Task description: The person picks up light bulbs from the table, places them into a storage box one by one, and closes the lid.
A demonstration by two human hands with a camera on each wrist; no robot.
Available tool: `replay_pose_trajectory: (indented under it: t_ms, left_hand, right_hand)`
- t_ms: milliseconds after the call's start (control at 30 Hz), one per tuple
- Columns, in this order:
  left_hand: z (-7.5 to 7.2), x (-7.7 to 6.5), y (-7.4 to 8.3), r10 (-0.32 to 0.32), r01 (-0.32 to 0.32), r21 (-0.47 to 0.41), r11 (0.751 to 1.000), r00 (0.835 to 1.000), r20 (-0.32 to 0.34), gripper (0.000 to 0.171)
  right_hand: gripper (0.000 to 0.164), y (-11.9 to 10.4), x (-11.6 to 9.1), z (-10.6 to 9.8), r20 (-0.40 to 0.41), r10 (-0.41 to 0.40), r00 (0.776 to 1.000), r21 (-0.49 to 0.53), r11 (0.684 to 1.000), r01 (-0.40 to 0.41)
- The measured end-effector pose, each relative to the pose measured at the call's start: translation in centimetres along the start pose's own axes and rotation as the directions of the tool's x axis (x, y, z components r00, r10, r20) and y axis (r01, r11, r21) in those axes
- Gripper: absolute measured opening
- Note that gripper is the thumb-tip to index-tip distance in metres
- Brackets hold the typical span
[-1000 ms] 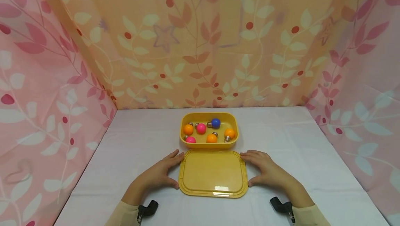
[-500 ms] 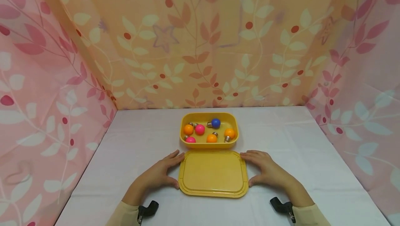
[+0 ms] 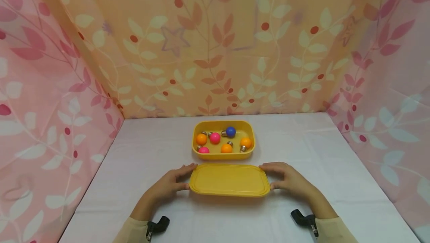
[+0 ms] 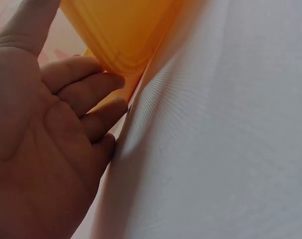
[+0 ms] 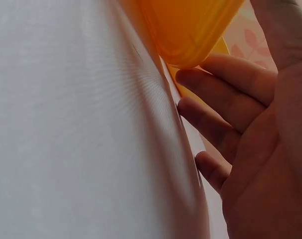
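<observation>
A yellow rectangular lid [image 3: 230, 180] is held between both hands, its near edge raised off the table and a shadow below it. My left hand [image 3: 166, 185] grips its left end, thumb at the near corner and fingers at the far corner. At the right end my right hand [image 3: 292, 181] grips it the same way. Both wrist views show the lid's underside, with the left hand's fingers [image 4: 91, 92] and the right hand's fingers [image 5: 221, 97] at its far corners. Just beyond the lid stands a yellow box [image 3: 223, 156], holding several small coloured bulbs.
In the box are orange bulbs [image 3: 246, 142], pink bulbs [image 3: 215, 137] and one blue bulb [image 3: 230, 131], all with metal screw bases. A white cloth [image 3: 151, 138] covers the table. Patterned curtains [image 3: 215, 49] stand behind and on both sides.
The lid lay flat on the table; now its near edge is lifted and it tilts away from me. Both thumbs have risen with it. The box stays in place.
</observation>
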State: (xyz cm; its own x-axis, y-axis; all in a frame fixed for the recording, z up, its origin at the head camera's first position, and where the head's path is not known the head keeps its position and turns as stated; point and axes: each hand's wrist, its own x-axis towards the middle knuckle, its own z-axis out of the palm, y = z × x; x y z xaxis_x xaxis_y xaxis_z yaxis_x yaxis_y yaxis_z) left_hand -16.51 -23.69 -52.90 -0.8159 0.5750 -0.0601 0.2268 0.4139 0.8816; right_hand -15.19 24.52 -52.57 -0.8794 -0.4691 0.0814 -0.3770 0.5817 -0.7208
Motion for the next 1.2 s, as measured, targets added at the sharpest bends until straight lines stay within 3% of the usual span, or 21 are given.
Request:
replay_pose_trajectory:
  t_ms: [167, 467, 800, 1200]
  left_hand:
    - [0.1, 0.1, 0.2, -0.007, 0.009, -0.097, 0.995, 1.000, 0.019, 0.059]
    - [0.4, 0.4, 0.6, -0.039, 0.034, -0.102, 0.994, 0.998, -0.050, 0.051]
    - [0.7, 0.5, 0.4, -0.075, 0.058, -0.123, 0.991, 0.987, -0.139, 0.047]
    - [1.3, 0.6, 0.8, -0.095, 0.071, -0.116, 0.991, 0.972, -0.216, 0.046]
  right_hand:
    - [0.054, -0.3, 0.0, 0.0, -0.027, 0.013, 1.000, 0.049, 0.999, -0.012]
    - [0.040, -0.1, 0.1, 0.1, -0.027, 0.056, 0.998, 0.215, 0.975, -0.049]
    - [0.033, -0.3, 0.2, 0.1, -0.046, 0.106, 0.993, 0.247, 0.965, -0.091]
    - [0.030, 0.2, 0.2, 0.3, -0.081, 0.081, 0.993, 0.282, 0.958, -0.056]
